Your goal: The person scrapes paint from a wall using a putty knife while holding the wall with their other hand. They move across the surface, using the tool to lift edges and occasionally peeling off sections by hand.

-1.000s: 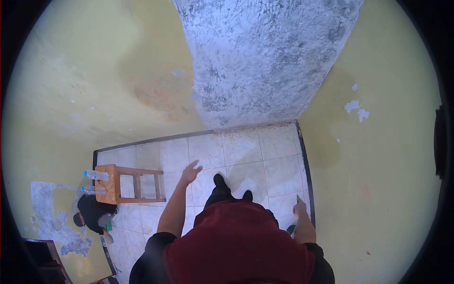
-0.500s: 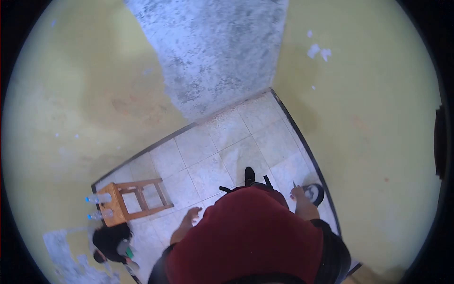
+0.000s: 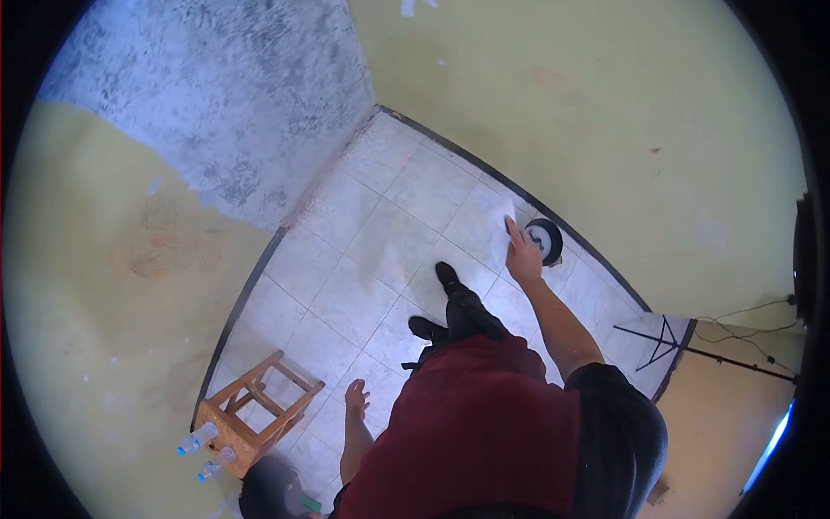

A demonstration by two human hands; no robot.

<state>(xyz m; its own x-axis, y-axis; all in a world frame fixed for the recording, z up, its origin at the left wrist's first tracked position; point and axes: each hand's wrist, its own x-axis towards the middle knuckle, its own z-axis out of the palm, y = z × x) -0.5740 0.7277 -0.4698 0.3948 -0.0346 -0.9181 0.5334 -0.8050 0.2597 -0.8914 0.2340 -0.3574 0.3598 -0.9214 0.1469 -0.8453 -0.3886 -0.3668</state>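
Observation:
My right hand [image 3: 524, 259] is stretched forward over the tiled floor, closed around a small flat tool that looks like a putty knife [image 3: 508, 223]; its pale far end blends into the bright tiles. Just right of that hand stands a round black bucket [image 3: 556, 252] with whitish stuff inside. Low on the left, my left hand [image 3: 355, 399] hangs beside my body with its fingers apart and nothing in it.
A wooden stool [image 3: 246, 428] on the left bears two plastic bottles [image 3: 197, 438]. Beside it a person in dark clothing [image 3: 266, 491] is low down. A grey-white patched wall section [image 3: 242, 95] meets yellowish walls. A black tripod stand [image 3: 661, 344] and cables are at right.
My view has swung to the right, bringing the tripod into sight. My right arm has stretched forward with the tool. My left hand stays empty.

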